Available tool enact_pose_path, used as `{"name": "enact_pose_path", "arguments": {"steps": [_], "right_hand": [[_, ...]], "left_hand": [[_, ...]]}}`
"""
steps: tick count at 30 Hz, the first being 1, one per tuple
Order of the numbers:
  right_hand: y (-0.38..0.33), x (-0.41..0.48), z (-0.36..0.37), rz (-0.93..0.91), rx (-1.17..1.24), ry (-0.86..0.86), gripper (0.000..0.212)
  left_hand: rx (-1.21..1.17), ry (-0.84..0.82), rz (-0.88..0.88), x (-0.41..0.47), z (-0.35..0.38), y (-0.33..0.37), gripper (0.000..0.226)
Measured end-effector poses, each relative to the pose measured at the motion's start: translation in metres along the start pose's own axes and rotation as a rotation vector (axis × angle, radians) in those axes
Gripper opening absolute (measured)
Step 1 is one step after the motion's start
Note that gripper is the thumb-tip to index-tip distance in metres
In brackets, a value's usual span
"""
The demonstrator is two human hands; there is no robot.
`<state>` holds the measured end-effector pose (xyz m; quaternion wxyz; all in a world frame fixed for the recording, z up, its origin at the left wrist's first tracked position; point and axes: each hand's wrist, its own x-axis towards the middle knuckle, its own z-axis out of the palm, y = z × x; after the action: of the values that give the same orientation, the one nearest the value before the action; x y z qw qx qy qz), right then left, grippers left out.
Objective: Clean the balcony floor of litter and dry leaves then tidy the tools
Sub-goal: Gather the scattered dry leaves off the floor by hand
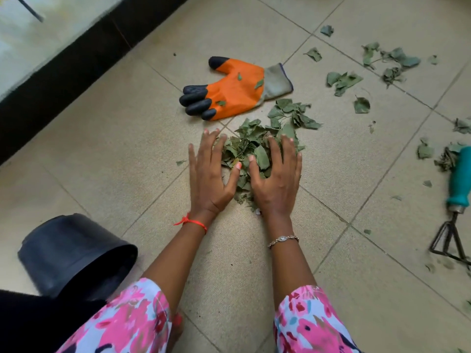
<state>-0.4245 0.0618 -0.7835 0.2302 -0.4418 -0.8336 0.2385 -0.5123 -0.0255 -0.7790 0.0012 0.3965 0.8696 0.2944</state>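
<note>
We are working on a beige tiled floor (102,154). A black pot (71,253) is lying on its side at our lower left. An orange glove (234,90) is lying flat just beyond the pile of dry leaves (252,146), which is sitting between our hands. Our left hand (209,179) is touching the pile's left edge and our right hand (276,182) its right edge. Both are keeping their fingers spread and straight, gripping nothing. A teal-handled rake (456,200) is lying at far right, and loose leaves (342,81) are lying scattered right of the glove.
</note>
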Motion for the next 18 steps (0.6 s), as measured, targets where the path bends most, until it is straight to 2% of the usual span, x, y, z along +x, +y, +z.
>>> {"name": "enact_pose_path", "arguments": {"steps": [2,3,5,7,8,10,12,14,16,18], "right_hand": [[0.002,-0.001,0.0,0.022,0.03,0.045,0.06],[0.002,-0.001,0.0,0.038,0.048,0.075,0.061],[0.003,-0.002,-0.003,0.086,0.109,0.131,0.063],[0.004,-0.004,-0.005,0.115,0.174,0.167,0.064],[0.004,-0.004,-0.006,0.124,0.199,0.17,0.065],[0.003,-0.004,-0.008,0.13,0.245,0.149,0.066],[0.003,-0.006,-0.007,0.114,0.266,0.12,0.066],[0.003,-0.006,-0.007,0.095,0.285,0.106,0.064],[0.003,-0.006,-0.009,0.091,0.33,0.119,0.06],[0.001,-0.006,-0.011,0.097,0.401,0.157,0.054]], "left_hand": [[0.158,0.095,-0.107,-0.002,0.004,-0.001,0.063],[0.193,0.129,-0.22,-0.002,0.006,-0.003,0.067],[0.131,0.134,-0.497,-0.001,0.007,-0.005,0.076],[0.005,0.094,-0.636,0.001,0.009,-0.004,0.076],[-0.033,0.068,-0.619,0.001,0.011,-0.001,0.074],[-0.109,0.012,-0.476,-0.001,0.012,0.009,0.075],[-0.295,-0.074,-0.303,-0.004,0.01,0.017,0.074],[-0.514,-0.134,-0.201,-0.003,0.004,0.02,0.065],[-0.593,-0.101,-0.159,0.005,-0.003,0.013,0.058],[-0.537,-0.037,-0.151,0.017,-0.006,0.002,0.054]]}}
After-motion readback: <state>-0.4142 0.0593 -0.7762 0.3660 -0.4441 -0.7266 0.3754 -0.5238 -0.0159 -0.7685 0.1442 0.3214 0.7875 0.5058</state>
